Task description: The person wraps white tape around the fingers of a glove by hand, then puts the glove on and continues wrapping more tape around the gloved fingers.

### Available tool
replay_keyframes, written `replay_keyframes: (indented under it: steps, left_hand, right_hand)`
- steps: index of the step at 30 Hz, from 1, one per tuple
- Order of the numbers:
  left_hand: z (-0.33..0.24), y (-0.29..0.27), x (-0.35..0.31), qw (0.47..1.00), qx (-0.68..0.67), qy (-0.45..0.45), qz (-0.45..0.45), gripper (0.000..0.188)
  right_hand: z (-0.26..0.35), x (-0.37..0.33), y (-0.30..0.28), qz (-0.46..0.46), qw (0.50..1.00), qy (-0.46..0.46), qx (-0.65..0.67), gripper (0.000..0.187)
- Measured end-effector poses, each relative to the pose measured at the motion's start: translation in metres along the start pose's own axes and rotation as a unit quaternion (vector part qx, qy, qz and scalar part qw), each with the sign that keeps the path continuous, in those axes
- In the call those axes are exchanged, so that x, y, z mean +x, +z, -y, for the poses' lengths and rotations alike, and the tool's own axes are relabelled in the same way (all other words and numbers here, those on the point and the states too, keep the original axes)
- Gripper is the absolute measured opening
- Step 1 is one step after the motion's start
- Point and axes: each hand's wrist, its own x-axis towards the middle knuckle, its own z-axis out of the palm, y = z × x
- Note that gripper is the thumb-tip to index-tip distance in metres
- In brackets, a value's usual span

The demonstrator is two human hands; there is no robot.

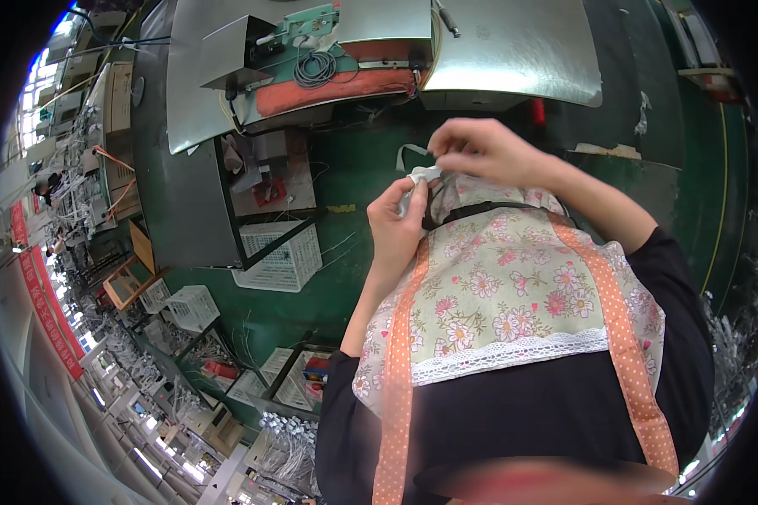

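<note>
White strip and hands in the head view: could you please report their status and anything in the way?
Left hand pinching white strip. Right hand beside it, blurred, contact unclear. Floral apron close by.

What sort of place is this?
Probably a factory workshop: a metal bench with a coiled cable, a white crate and bundles of wires point to it.

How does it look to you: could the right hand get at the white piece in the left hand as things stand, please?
Very likely yes: the right hand is right beside the white piece held by the left hand, and nothing visible blocks the way.
</note>
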Motion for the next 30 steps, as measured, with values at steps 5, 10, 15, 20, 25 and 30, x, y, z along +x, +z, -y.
replay_keyframes:
  steps: [5,10,15,20,25,30]
  left_hand:
    - [0.007,-0.001,0.002,0.999,0.043,-0.01,-0.003,0.01]
    - [0.02,0.004,0.004,0.984,0.167,0.028,-0.055,0.016]
    - [0.012,0.001,0.004,0.964,0.242,0.113,0.004,0.015]
    - [0.009,-0.008,-0.002,0.991,-0.024,-0.123,0.046,0.013]
    - [-0.006,-0.014,-0.001,0.973,-0.12,-0.187,0.062,0.009]
    - [-0.01,-0.007,-0.002,0.975,-0.134,-0.166,0.059,0.01]
  right_hand:
    - [0.002,-0.004,0.017,-0.018,0.982,-0.078,-0.169,0.009]
    - [-0.001,-0.007,0.028,-0.028,0.956,-0.113,-0.27,0.008]
    - [-0.004,-0.009,0.034,-0.022,0.939,-0.053,-0.339,0.009]
    - [-0.008,-0.001,0.019,0.04,0.977,0.04,-0.205,0.015]
    - [0.005,0.006,-0.011,0.028,0.981,0.158,0.11,0.021]
    - [0.011,-0.008,0.013,0.075,0.992,0.106,0.012,0.016]
